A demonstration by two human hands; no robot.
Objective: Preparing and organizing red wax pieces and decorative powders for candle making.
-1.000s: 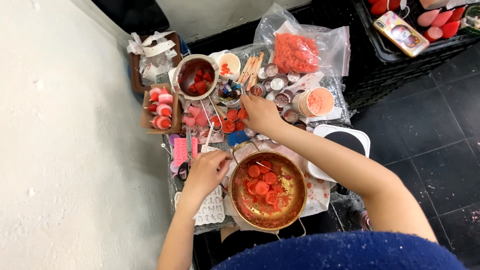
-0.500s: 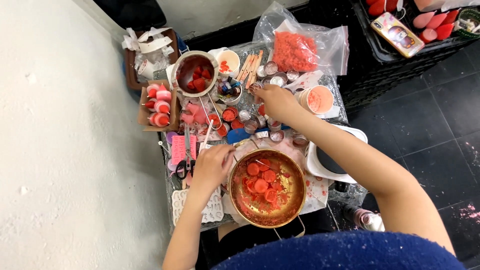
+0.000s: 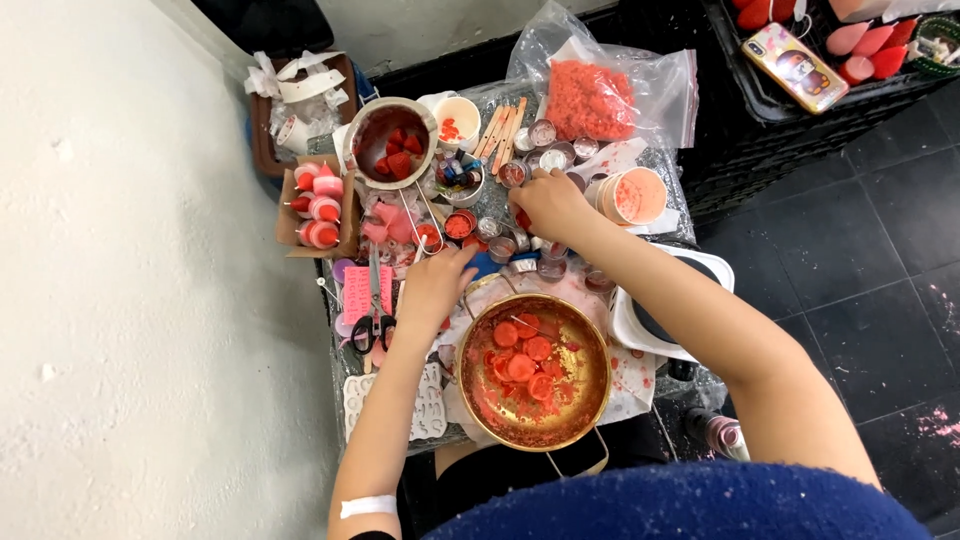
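My right hand [image 3: 548,205] reaches over a cluster of small round tin cups [image 3: 545,160] at the far side of the table. Its fingers curl down on one small tin with red in it [image 3: 521,219]. My left hand [image 3: 435,285] rests nearer to me with its fingers spread. Its fingertips lie beside a blue object [image 3: 487,263] and the upper handle of a gold pot [image 3: 585,405]. Red wax discs [image 3: 522,360] lie in that pot.
A steel pot of red chunks [image 3: 390,140], a bag of red flakes [image 3: 590,100], an orange paper cup [image 3: 635,195] and wooden sticks [image 3: 500,130] stand at the back. Scissors [image 3: 375,322], a pink mould [image 3: 355,290], a box of candles [image 3: 315,210], a white hotplate [image 3: 625,325] and a phone [image 3: 795,65] are around.
My left hand has moved away from me, from beside the white mould up to the pot's far handle. My right hand has shifted a little right and farther among the tins.
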